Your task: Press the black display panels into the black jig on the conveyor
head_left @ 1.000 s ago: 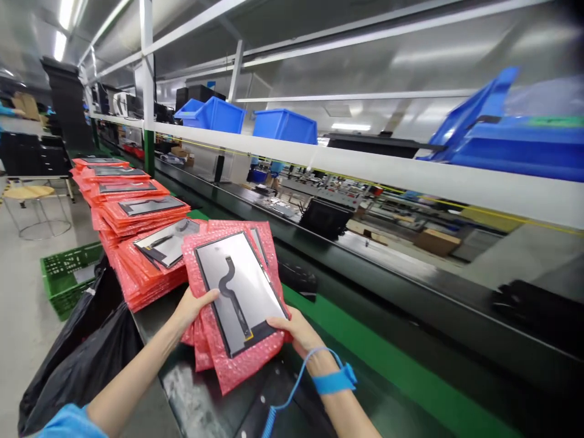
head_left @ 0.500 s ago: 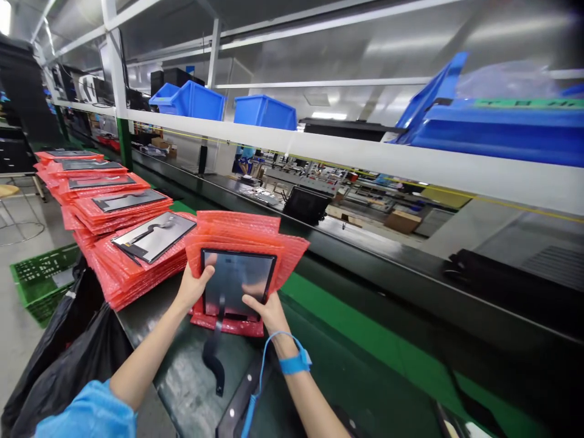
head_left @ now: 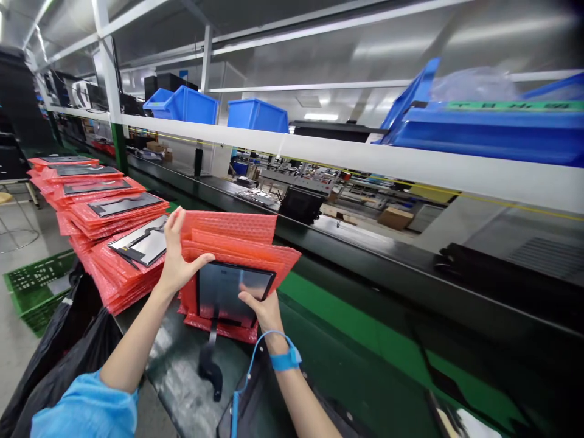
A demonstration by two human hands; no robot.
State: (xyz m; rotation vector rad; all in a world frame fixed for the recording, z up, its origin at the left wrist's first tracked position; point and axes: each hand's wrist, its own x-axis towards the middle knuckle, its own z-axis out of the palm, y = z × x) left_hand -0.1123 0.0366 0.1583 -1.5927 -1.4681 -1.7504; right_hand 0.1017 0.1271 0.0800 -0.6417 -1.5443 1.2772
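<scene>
My right hand [head_left: 258, 309] grips the lower edge of a dark glass display panel [head_left: 232, 291], held nearly upright with its black flex cable [head_left: 210, 365] hanging down to the bench. My left hand [head_left: 179, 258] has thumb and fingers closed on the left edge of a stack of red bubble-wrap bags [head_left: 237, 240] standing behind the panel. A blue antistatic wrist strap [head_left: 283, 359] with a coiled cord sits on my right wrist. My left sleeve is light blue.
Several stacks of red bags with panels on top [head_left: 114, 225] run along the bench to the left. A black conveyor [head_left: 356, 249] and green strip [head_left: 365, 328] lie beyond. Blue bins [head_left: 258, 114] sit on the overhead shelf. A black plastic bag [head_left: 59, 347] and green crate [head_left: 31, 289] stand at left.
The panel was turned from flat, face up, to nearly upright in front of the red bags. My left hand left the panel's corner and moved up onto the bags' edge.
</scene>
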